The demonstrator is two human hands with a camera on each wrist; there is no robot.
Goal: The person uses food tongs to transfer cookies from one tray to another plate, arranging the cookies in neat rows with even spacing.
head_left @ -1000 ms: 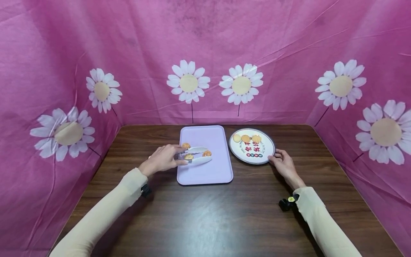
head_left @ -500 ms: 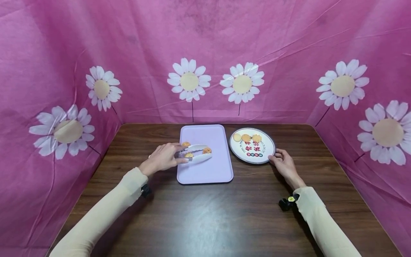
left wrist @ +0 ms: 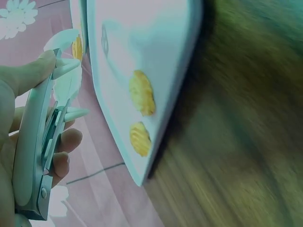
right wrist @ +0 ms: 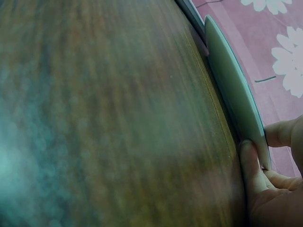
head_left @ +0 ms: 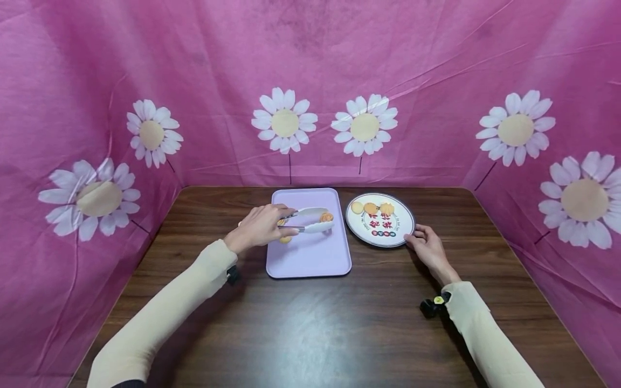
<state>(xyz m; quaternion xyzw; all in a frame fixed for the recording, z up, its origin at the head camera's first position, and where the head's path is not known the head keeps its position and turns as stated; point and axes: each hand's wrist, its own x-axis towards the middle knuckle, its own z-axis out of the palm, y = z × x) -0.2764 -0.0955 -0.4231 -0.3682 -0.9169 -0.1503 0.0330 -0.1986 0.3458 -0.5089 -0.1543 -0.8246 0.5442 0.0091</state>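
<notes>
White plastic tongs (head_left: pixel 307 220) sit in the left hand (head_left: pixel 259 228), fingers and thumb curled round the handle end; the left wrist view shows the steel hinge (left wrist: pixel 45 191) low in the palm. Tong tips are closed on one orange cookie (head_left: pixel 326 217), held just above the lilac tray (head_left: pixel 310 258), near its right-hand edge. Grip on the cookie reads firm, though only the top of the biscuit shows between the tips.

Two more cookies (left wrist: pixel 141 92) lie on the tray close to its left edge; in the head view they are mostly hidden behind the left hand.

Right hand (head_left: pixel 429 246) pinches the near rim of the round printed plate (head_left: pixel 388 235), thumb and fingertips curled on the edge; the right wrist view confirms fingers under the rim (right wrist: pixel 255 142). Plate rests flat on the dark wood counter (head_left: pixel 339 323), just beside the tray. Three cookies sit in a row along its far side (head_left: pixel 371 208).

Judgement: step in hand is the carry, cookie lifted and headed plateward. Next move calls for a short swing right over the tray lip and plate rim, squeeze held steady, then a low release onto bare plate beside the row. Right hand should hold the plate still.
</notes>
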